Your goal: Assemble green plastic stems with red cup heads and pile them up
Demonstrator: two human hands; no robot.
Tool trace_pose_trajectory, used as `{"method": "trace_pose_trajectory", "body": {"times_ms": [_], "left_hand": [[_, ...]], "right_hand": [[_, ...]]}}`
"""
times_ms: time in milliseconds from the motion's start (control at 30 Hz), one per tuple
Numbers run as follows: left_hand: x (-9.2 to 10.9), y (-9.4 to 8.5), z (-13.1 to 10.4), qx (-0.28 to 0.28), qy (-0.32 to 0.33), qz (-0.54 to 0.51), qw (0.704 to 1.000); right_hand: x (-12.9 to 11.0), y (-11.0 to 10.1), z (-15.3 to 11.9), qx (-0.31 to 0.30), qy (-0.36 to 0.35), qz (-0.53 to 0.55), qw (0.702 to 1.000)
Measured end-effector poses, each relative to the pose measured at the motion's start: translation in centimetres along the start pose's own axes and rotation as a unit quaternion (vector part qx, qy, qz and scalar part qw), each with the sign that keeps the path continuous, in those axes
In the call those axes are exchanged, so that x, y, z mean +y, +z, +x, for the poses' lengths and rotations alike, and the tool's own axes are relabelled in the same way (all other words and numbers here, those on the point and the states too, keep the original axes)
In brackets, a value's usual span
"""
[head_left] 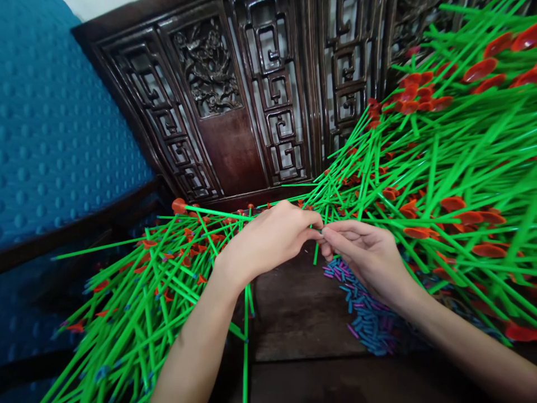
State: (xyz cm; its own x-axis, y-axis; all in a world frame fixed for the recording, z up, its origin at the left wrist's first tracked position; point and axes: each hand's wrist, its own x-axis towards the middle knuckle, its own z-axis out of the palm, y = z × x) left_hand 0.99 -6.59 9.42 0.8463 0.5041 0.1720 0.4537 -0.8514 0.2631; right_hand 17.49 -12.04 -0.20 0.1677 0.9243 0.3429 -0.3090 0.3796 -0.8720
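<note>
Green stick [315, 254] pinched btwn left hand [268, 238] & right hand [369, 254] fingertips, hanging below.

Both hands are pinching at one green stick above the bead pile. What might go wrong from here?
1. The left hand and right hand meet fingertip to fingertip on a thin green stick; it may slip and drop among the small blue and purple tubes.
2. The right forearm lies close to that pile and might scatter it.
3. The heap of green sticks with red cups leans toward the hands and may slide.
</note>
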Motion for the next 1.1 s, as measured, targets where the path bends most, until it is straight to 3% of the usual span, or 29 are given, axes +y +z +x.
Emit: {"method": "trace_pose_trajectory", "body": {"times_ms": [100,200,300,400,500,633,800,867,967,1100], "left_hand": [[-0.1,-0.1,-0.1,0.004,0.001,-0.017,1.0],[0.4,-0.4,-0.3,0.009,0.023,-0.102,0.995],[1.3,-1.0,-0.5,-0.013,0.051,-0.2,0.978],[1.8,-1.5,-0.9,-0.046,0.06,-0.23,0.97],[1.7,-1.7,-1.4,-0.061,0.065,-0.18,0.98],[1.4,-1.2,-1.5,-0.019,0.042,-0.023,0.999],[1.8,-0.8,-1.4,-0.014,0.067,0.056,0.996],[1.8,-1.0,-1.5,0.033,0.089,0.089,0.991],[1.8,-1.3,-1.6,0.173,0.104,0.173,0.964],[1.8,-1.6,-1.2,0.427,0.063,0.227,0.873]], "right_hand": [[-0.1,-0.2,0.1,-0.016,0.018,0.024,0.999],[-0.3,-0.5,0.2,-0.065,0.064,0.092,0.992],[-0.3,-0.8,0.1,-0.135,0.098,0.141,0.976],[-0.2,-0.8,-0.1,-0.169,0.106,0.147,0.969],[-0.1,-0.7,-0.3,-0.183,0.107,0.124,0.969],[0.2,-0.7,-0.3,-0.184,0.107,0.059,0.975],[0.3,-0.9,-0.3,-0.197,0.112,0.084,0.97],[0.1,-0.9,-0.2,-0.203,0.105,0.088,0.97],[-0.2,-0.9,-0.2,-0.203,0.099,0.077,0.971],[-0.2,-0.9,-0.3,-0.195,0.108,0.075,0.972]]}}
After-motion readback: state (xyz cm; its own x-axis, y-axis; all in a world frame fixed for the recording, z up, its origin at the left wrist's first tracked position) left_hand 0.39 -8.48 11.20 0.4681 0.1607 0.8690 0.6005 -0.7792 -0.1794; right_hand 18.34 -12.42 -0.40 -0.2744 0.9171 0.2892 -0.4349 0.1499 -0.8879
